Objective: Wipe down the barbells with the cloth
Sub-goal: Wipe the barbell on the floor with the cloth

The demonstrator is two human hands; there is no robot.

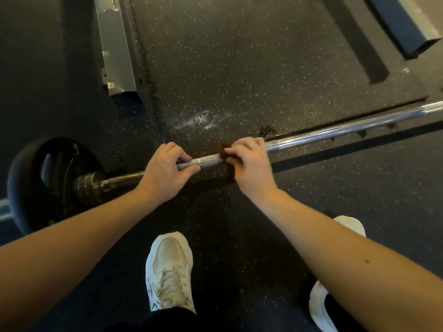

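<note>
While left hand [165,173] grips barbell [335,130], right hand [251,161] clasps brown cloth [224,150]

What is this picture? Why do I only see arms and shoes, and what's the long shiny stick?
There is no machine here, just a person. The camera sits on their head and looks down, so you see only their arms, hands and white shoes. The long shiny stick is a barbell, a metal bar for lifting, down low over the dark speckled gym floor. A round black weight plate sits on its left end. The left hand grips the bar, probably to steady it. The right hand holds a brown cloth round the bar to wipe it clean. The white smudge on the floor looks like powder, but I cannot be sure.
</note>
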